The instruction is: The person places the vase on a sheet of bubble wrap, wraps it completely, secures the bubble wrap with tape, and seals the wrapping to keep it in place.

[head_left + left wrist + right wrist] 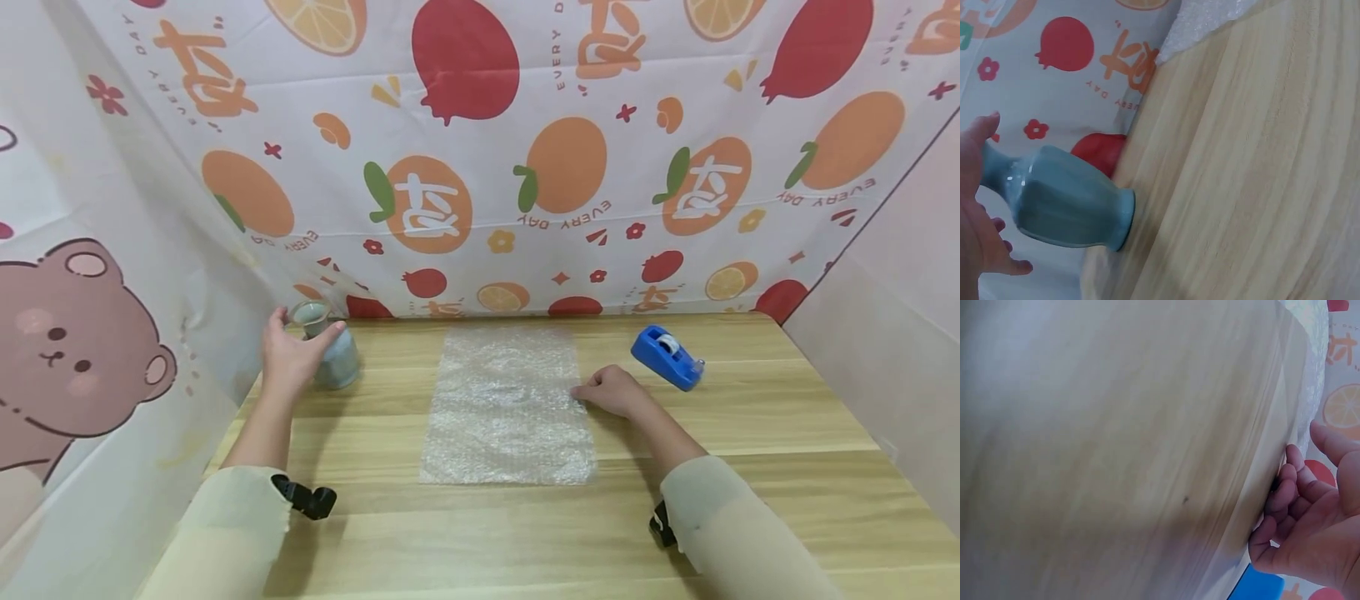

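A pale blue-green glazed vase (pixel 339 358) stands upright at the table's back left. My left hand (pixel 291 354) reaches around its neck, thumb on one side and fingers on the other. In the left wrist view the left hand (pixel 982 219) has its fingers spread beside the vase (pixel 1063 197). A clear sheet of bubble wrap (pixel 510 408) lies flat at the middle. My right hand (pixel 615 392) rests at its right edge, fingertips right at the border. The right wrist view shows this hand (pixel 1316 512) with loosely bent fingers, thumb apart from the index finger.
A blue tape dispenser (pixel 667 357) with a roll of tape sits behind and to the right of my right hand. The light wood table (pixel 480 537) ends at a fruit-printed curtain (pixel 480 167) at the back. A bear-printed cloth (pixel 82 350) hangs along the left side.
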A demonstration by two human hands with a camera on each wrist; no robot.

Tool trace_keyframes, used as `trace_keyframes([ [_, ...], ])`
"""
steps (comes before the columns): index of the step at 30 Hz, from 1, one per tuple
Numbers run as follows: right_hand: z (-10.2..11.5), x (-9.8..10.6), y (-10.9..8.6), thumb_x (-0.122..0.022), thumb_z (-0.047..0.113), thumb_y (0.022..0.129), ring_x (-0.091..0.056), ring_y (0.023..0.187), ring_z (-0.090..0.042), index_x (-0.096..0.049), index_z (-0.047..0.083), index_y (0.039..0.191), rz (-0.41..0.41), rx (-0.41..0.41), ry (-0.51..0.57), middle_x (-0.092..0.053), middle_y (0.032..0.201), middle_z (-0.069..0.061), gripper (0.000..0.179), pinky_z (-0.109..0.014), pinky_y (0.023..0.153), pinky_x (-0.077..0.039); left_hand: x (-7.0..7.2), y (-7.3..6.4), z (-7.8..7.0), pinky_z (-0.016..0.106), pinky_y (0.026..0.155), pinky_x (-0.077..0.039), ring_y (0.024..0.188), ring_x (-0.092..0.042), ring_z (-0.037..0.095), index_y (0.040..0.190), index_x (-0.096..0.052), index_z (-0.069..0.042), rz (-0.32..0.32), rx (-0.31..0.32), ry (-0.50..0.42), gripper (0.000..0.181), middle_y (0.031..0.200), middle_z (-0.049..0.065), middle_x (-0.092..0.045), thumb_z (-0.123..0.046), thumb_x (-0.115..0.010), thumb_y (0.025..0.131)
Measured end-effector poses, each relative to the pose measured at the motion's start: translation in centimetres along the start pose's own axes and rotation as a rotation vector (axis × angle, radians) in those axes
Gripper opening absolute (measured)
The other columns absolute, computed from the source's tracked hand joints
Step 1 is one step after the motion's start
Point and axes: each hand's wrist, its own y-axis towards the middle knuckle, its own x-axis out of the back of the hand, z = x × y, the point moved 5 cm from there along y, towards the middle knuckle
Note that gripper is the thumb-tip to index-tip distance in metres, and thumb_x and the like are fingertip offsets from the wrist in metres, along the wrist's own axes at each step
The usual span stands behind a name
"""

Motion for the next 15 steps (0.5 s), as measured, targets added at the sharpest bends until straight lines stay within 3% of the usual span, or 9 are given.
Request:
trace_keyframes([
  [11,-0.1,-0.1,0.2,-0.066,0.045,0.091,-0.053,0.077,-0.020,-0.068,0.008,0.085,-0.009,-0.029,0.009,-0.059,0.080,-0.005,0.037,-0.030,0.066,-0.040,-1.0,1.5,0.2,0.050,0.113,-0.031,0.137,-0.033,0.030,0.152,-0.028,-0.011,-0.077,0.074,-0.018,0.109,0.154,0.013,-0.031,-0.067,-0.074,0.071],
  [15,-0.1,-0.2,0.3,-0.066,0.045,0.091,-0.053,0.076,-0.020,-0.068,0.008,0.084,-0.010,-0.029,0.015,-0.058,0.078,-0.004,0.038,-0.029,0.065,-0.039,-1.0,1.8,0.2,0.048,0.112,-0.034,0.134,-0.037,0.028,0.149,-0.034,-0.010,-0.122,0.086,-0.045,0.103,0.150,0.012,-0.037,-0.063,-0.076,0.071],
])
